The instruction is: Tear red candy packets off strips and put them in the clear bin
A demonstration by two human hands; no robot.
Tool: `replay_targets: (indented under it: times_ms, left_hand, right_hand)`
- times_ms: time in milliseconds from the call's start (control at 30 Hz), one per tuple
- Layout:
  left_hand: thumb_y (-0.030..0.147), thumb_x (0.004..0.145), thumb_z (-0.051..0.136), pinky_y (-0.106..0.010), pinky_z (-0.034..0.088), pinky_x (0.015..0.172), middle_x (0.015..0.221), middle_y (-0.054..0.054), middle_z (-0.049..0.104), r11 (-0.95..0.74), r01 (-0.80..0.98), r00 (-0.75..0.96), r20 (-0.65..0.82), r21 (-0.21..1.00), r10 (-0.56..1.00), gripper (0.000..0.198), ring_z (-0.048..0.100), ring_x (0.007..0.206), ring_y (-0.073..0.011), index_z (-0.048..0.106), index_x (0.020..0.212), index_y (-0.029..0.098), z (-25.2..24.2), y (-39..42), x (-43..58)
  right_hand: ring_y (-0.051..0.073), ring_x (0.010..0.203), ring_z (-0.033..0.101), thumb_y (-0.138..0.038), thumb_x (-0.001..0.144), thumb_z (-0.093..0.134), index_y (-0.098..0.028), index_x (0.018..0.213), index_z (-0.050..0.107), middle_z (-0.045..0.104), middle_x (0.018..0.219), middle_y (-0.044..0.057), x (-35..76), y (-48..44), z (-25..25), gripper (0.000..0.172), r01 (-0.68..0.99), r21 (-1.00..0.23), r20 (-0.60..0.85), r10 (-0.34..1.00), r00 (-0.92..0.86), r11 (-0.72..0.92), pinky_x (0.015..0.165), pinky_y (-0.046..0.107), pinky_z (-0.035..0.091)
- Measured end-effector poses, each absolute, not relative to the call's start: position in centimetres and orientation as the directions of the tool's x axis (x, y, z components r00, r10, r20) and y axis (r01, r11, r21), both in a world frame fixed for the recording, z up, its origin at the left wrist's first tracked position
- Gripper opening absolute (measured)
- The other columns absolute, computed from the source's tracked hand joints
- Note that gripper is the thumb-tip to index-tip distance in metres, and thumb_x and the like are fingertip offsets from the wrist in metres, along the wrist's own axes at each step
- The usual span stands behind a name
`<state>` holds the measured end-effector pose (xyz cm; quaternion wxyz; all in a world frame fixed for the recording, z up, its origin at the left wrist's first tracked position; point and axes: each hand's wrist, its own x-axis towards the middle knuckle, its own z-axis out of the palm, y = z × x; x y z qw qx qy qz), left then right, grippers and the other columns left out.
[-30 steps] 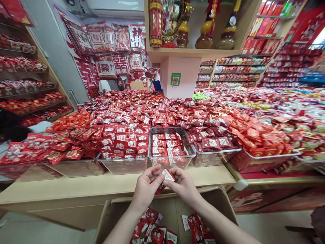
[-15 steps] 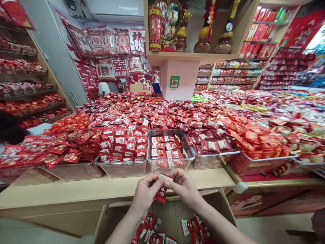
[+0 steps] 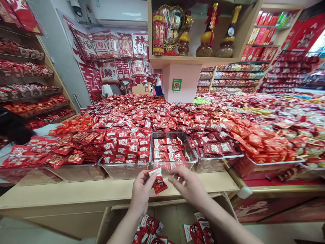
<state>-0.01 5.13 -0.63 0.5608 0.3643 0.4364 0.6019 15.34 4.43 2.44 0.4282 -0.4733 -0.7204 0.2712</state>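
My left hand (image 3: 142, 187) pinches a small red and white candy packet (image 3: 159, 183) by its left side, in front of the clear bins. Close to the packet's right side is my right hand (image 3: 185, 183), apart from it, its fingers loosely bent with nothing seen between them. Straight ahead stands a clear plastic bin (image 3: 175, 165) with red and white packets (image 3: 168, 149) lined up in rows. Below my forearms, an open cardboard box (image 3: 170, 215) holds more red packets (image 3: 199, 232) in two loose clusters.
Bins heaped with red packets (image 3: 127, 145) line the pale counter (image 3: 76, 189) on both sides. Orange-red packets (image 3: 264, 139) fill a bin at the right. A wooden shelf (image 3: 203, 60) with bottles hangs above the pillar. Someone's dark hair (image 3: 15, 125) shows at the left edge.
My right hand has let go of the packet and moved slightly to the right. The packet stays in my left hand, turned more toward view. The camera view has shifted slightly.
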Motion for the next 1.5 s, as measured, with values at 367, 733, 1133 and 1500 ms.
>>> replay_targets:
  times_ms: [367,733,1133,1500]
  left_hand:
    - [0.025,0.064,0.065,-0.019,0.043,0.058,0.065,0.001,0.061,-0.001,-0.326,-0.101,-0.033,0.945,0.994,0.017,0.053,0.059,-0.009,0.057,0.074,0.014,-1.1,5.1,0.0]
    - [0.025,0.067,0.063,-0.017,0.041,0.058,0.066,0.002,0.06,-0.005,-0.295,-0.074,-0.017,0.955,0.997,0.014,0.052,0.061,-0.0088,0.056,0.074,0.015,-1.1,5.0,0.0]
    - [0.028,0.066,0.064,-0.022,0.045,0.059,0.061,0.002,0.061,0.005,-0.364,-0.109,-0.047,0.932,0.993,0.017,0.054,0.057,-0.0101,0.053,0.07,0.016,-1.2,5.1,-0.1]
    - [0.029,0.066,0.064,-0.023,0.047,0.056,0.069,0.001,0.062,0.111,-0.395,0.058,-0.096,0.912,0.994,0.018,0.055,0.061,-0.0111,0.059,0.079,0.018,-0.4,4.9,-0.4]
  right_hand:
    - [0.021,0.082,0.057,-0.028,0.068,0.058,-0.014,0.088,0.06,0.063,0.09,0.01,14.4,20.3,3.9,0.025,0.907,-0.107,0.09,0.913,-0.399,0.407,0.065,0.024,0.039]
    - [0.021,0.085,0.057,-0.011,0.068,0.051,-0.014,0.09,0.059,0.062,0.092,0.011,14.6,20.8,2.6,0.024,0.867,-0.03,0.053,0.867,-0.495,0.497,0.067,0.025,0.039]
    - [0.013,0.069,0.054,-0.028,0.08,0.045,-0.016,0.078,0.06,0.062,0.075,0.004,15.3,13.5,5.3,0.019,0.7,-0.444,0.388,0.824,-0.412,0.559,0.063,0.022,0.038]
    - [0.01,0.054,0.049,-0.036,0.074,0.052,-0.014,0.074,0.055,0.056,0.061,0.0,15.0,6.1,-0.8,0.022,0.255,-0.948,0.116,0.951,-0.288,0.193,0.05,0.021,0.04]
